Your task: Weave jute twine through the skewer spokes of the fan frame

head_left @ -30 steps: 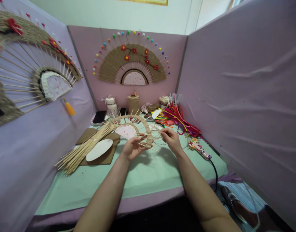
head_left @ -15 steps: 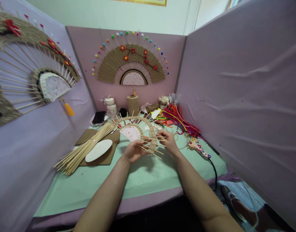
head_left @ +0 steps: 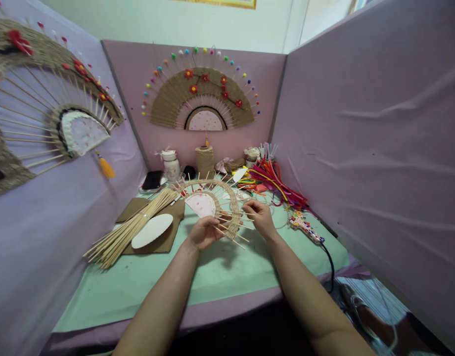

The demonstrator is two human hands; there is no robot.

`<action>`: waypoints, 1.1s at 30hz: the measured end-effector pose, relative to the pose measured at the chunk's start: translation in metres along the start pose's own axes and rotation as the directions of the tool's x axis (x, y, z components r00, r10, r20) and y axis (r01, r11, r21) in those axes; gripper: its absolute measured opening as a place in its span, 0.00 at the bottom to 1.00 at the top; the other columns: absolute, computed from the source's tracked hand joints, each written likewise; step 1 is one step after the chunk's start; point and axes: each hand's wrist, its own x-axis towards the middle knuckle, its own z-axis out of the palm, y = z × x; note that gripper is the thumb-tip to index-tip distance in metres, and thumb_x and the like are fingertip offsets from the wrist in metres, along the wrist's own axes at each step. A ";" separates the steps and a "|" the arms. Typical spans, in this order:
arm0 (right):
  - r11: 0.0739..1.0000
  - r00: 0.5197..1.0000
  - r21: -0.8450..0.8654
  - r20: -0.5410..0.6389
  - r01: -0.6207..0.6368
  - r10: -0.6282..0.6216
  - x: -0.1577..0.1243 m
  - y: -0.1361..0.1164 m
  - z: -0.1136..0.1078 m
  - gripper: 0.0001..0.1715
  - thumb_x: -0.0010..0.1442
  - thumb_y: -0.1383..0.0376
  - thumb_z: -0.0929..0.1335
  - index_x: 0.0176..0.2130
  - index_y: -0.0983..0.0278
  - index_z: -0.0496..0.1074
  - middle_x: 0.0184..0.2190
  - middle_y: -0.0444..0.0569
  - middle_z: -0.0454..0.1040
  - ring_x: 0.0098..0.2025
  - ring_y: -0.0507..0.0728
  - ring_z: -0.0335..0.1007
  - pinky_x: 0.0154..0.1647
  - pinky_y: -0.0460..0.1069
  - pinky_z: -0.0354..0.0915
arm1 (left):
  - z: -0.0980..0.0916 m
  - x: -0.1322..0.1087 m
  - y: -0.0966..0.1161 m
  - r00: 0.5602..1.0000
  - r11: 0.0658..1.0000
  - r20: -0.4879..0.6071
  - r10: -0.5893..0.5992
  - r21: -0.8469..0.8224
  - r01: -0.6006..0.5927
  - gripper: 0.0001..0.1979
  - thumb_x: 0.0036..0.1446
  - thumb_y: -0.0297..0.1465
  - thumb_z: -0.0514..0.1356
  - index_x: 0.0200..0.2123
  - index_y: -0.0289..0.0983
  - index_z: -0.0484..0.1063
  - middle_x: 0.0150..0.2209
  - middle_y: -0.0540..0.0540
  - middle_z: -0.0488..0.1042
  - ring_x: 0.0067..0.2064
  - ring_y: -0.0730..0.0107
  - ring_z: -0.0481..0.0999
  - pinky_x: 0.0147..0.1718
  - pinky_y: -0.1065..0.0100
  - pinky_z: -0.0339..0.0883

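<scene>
Both hands grip the half-woven fan (head_left: pixel 212 200): left hand (head_left: pixel 203 231) under its base, right hand (head_left: pixel 260 216) pinching edge skewers; bare table (head_left: pixel 227 272) lies below.

Green table (head_left: pixel 227 277) with skewer bundle (head_left: pixel 129 230), cardboard (head_left: pixel 164 241), twine spool (head_left: pixel 205 160).

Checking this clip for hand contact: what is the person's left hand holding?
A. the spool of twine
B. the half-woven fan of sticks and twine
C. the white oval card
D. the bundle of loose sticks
B: the left hand grips the half-woven fan by its lower edge, while the bundle of sticks, the spool of twine and the white oval card lie or stand untouched on the table.
</scene>
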 end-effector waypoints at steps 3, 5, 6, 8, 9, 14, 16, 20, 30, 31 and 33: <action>0.998 0.998 -0.044 -0.045 0.052 -0.054 0.000 0.000 0.000 0.12 0.50 0.58 0.71 0.23 0.63 0.70 0.20 0.42 0.66 0.23 0.50 0.58 0.25 0.47 0.57 | 0.003 -0.002 0.001 0.999 1.000 0.039 -0.006 -0.030 0.007 0.17 0.45 0.23 0.55 0.40 0.29 0.76 0.46 0.36 0.78 0.51 0.49 0.75 0.51 0.51 0.64; 0.995 0.994 -0.063 -0.069 0.082 -0.086 0.000 0.002 -0.001 0.12 0.50 0.59 0.72 0.24 0.63 0.71 0.21 0.42 0.67 0.24 0.51 0.59 0.26 0.47 0.58 | 0.004 -0.002 0.001 0.999 0.998 0.048 -0.004 -0.056 0.006 0.17 0.45 0.23 0.54 0.39 0.30 0.76 0.46 0.37 0.78 0.51 0.49 0.75 0.51 0.50 0.64; 0.993 0.992 -0.071 -0.077 0.098 -0.103 0.000 0.002 -0.002 0.11 0.51 0.58 0.71 0.24 0.63 0.71 0.21 0.42 0.68 0.24 0.51 0.59 0.26 0.47 0.58 | 0.003 -0.002 0.001 0.999 0.998 0.050 -0.005 -0.067 0.008 0.17 0.45 0.22 0.54 0.39 0.30 0.76 0.45 0.37 0.78 0.51 0.50 0.75 0.51 0.50 0.64; 0.984 0.984 -0.102 -0.090 0.143 -0.153 0.001 0.003 -0.004 0.11 0.53 0.58 0.70 0.26 0.62 0.72 0.23 0.43 0.69 0.25 0.52 0.61 0.28 0.47 0.60 | 0.001 -0.002 0.002 0.999 0.996 0.050 -0.008 -0.084 0.012 0.16 0.45 0.22 0.54 0.38 0.31 0.76 0.44 0.38 0.78 0.50 0.50 0.76 0.52 0.50 0.64; 0.976 0.978 -0.130 -0.093 0.174 -0.187 0.002 0.003 -0.006 0.10 0.55 0.58 0.69 0.28 0.62 0.72 0.24 0.44 0.70 0.26 0.52 0.63 0.29 0.48 0.61 | -0.001 -0.002 0.003 0.999 0.996 0.050 -0.010 -0.091 0.015 0.16 0.45 0.23 0.54 0.38 0.31 0.76 0.44 0.38 0.79 0.50 0.51 0.76 0.52 0.50 0.64; 0.899 0.917 -0.296 -0.135 0.323 -0.374 0.004 -0.003 -0.016 0.09 0.60 0.58 0.67 0.32 0.60 0.73 0.30 0.48 0.73 0.35 0.57 0.68 0.38 0.52 0.64 | -0.007 -0.001 0.004 0.997 0.996 0.062 -0.052 -0.074 0.056 0.18 0.46 0.23 0.53 0.41 0.29 0.75 0.47 0.35 0.77 0.52 0.51 0.75 0.51 0.53 0.64; 0.879 0.897 -0.334 -0.166 0.341 -0.411 0.005 -0.004 -0.018 0.09 0.59 0.58 0.68 0.32 0.60 0.73 0.30 0.49 0.72 0.35 0.57 0.67 0.39 0.53 0.64 | -0.008 -0.001 0.005 0.995 0.995 0.070 -0.076 -0.056 0.080 0.18 0.46 0.24 0.53 0.42 0.28 0.74 0.50 0.33 0.76 0.53 0.50 0.74 0.51 0.54 0.64; 0.863 0.893 -0.356 -0.137 0.359 -0.429 0.005 -0.003 -0.021 0.09 0.61 0.58 0.67 0.32 0.60 0.72 0.31 0.49 0.72 0.36 0.57 0.67 0.40 0.53 0.64 | -0.010 -0.001 0.007 0.992 0.994 0.078 -0.098 -0.048 0.102 0.17 0.47 0.24 0.53 0.40 0.30 0.74 0.50 0.34 0.75 0.53 0.50 0.74 0.51 0.55 0.64; 0.899 0.925 -0.295 -0.104 0.323 -0.366 0.008 0.000 -0.023 0.11 0.59 0.58 0.67 0.30 0.61 0.72 0.29 0.48 0.72 0.33 0.57 0.67 0.38 0.52 0.63 | -0.015 -0.004 0.009 0.985 0.985 0.002 -0.170 -0.026 0.170 0.15 0.45 0.23 0.54 0.38 0.30 0.73 0.45 0.37 0.77 0.52 0.49 0.75 0.48 0.57 0.64; 0.913 0.936 -0.278 -0.098 0.299 -0.337 0.009 0.000 -0.022 0.11 0.59 0.58 0.67 0.29 0.61 0.72 0.28 0.47 0.72 0.33 0.56 0.67 0.38 0.52 0.63 | -0.014 -0.005 0.009 0.984 0.984 -0.001 -0.178 -0.021 0.178 0.15 0.45 0.23 0.55 0.38 0.31 0.73 0.45 0.38 0.78 0.51 0.49 0.75 0.48 0.56 0.64; 0.940 0.958 -0.237 -0.085 0.247 -0.273 0.009 0.001 -0.020 0.11 0.57 0.58 0.68 0.28 0.61 0.72 0.27 0.47 0.72 0.32 0.56 0.66 0.37 0.51 0.62 | -0.011 -0.006 0.008 0.982 0.982 0.003 -0.189 -0.010 0.189 0.15 0.45 0.23 0.55 0.38 0.31 0.73 0.45 0.37 0.77 0.51 0.47 0.75 0.48 0.54 0.65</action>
